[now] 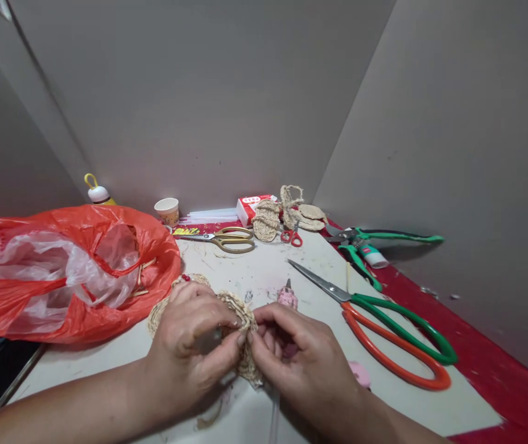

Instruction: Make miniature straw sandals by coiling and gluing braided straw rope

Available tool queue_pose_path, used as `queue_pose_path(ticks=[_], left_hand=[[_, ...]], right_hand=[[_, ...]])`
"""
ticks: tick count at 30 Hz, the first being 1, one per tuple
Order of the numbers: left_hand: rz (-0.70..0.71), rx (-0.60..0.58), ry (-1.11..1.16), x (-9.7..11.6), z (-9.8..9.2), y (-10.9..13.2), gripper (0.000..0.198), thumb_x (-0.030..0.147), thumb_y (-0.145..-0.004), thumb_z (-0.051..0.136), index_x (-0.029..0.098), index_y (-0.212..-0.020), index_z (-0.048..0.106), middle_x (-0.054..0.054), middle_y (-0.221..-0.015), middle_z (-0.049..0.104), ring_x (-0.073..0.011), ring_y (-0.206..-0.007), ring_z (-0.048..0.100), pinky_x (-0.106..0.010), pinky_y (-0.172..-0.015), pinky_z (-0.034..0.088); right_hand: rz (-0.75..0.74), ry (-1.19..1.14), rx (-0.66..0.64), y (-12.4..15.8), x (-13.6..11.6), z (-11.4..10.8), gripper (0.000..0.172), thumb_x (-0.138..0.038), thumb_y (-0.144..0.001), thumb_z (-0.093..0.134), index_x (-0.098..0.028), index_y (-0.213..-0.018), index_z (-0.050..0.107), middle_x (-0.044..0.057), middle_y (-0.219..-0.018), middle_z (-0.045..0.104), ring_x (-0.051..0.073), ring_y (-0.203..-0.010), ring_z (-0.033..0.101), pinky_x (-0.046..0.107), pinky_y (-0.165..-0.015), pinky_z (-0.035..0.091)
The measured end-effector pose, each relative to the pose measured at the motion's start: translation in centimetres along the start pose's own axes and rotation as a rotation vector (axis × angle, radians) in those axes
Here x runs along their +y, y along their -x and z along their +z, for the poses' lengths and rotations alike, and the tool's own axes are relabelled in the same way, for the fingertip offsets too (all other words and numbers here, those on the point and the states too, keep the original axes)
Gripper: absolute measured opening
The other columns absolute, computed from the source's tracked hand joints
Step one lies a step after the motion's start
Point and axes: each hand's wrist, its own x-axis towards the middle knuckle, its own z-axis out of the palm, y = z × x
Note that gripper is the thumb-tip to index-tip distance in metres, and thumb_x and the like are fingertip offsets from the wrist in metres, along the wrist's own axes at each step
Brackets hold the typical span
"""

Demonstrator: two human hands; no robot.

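Observation:
A braided straw piece (248, 364) stands between my two hands in the middle of the table. My left hand (194, 339) pinches its upper edge between thumb and finger. From the other side my right hand (298, 348) meets it, thumb and forefinger closed on the same edge. More braided straw (156, 316) shows behind and left of my left hand, with small red beads (185, 278) beside it. Just beyond my right hand lies a pink glue gun (287, 297), its nozzle pointing away and its body mostly hidden.
Large scissors (398, 336) with green and orange handles lie right, near green-handled pruners (354, 237). A red plastic bag (162, 246) fills the left. Behind are gold-handled scissors (231, 240), a paper cup (168, 211), small red scissors (292, 237) and woven straw pieces (266, 221).

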Motion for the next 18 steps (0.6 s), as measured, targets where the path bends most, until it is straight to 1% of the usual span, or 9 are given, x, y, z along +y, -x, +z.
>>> queue_pose_path(ticks=[4,9,14,18], left_hand=[[-0.002,-0.02,-0.026,0.15,0.01,-0.04,0.012,0.009,-0.077,0.065,0.02,-0.08,0.06,0.001,-0.068,0.067,-0.0151,-0.07,0.054,-0.034,-0.073,0.041],[-0.035,0.014,-0.074,0.44,-0.07,-0.06,0.009,0.01,-0.079,0.063,0.018,-0.078,0.058,0.0,-0.067,0.063,-0.0153,-0.07,0.055,-0.032,-0.07,0.041],[0.012,0.023,-0.107,0.39,-0.11,-0.06,0.011,0.009,-0.077,0.064,0.019,-0.076,0.059,0.0,-0.07,0.063,-0.0158,-0.072,0.054,-0.033,-0.072,0.04],[0.009,0.02,-0.148,0.3,0.13,-0.09,0.011,0.009,-0.077,0.062,0.018,-0.073,0.058,0.0,-0.068,0.061,-0.0159,-0.07,0.052,-0.033,-0.07,0.039]], right_hand=[[-0.05,0.036,0.019,0.07,-0.16,0.18,0.007,-0.016,-0.08,0.054,-0.019,-0.075,0.058,-0.003,-0.056,0.052,0.01,-0.044,0.046,0.021,-0.044,0.039],[-0.057,0.048,0.072,-0.27,-0.65,0.32,0.009,-0.015,-0.078,0.055,-0.02,-0.07,0.057,-0.004,-0.051,0.049,0.009,-0.041,0.045,0.02,-0.04,0.038],[-0.071,0.049,0.114,-0.28,-0.67,0.41,0.009,-0.014,-0.076,0.055,-0.021,-0.07,0.056,-0.005,-0.051,0.049,0.009,-0.039,0.046,0.02,-0.04,0.039],[-0.084,0.081,0.108,0.09,-0.47,0.52,0.009,-0.013,-0.077,0.055,-0.02,-0.07,0.055,-0.005,-0.051,0.05,0.009,-0.039,0.047,0.02,-0.042,0.04]])
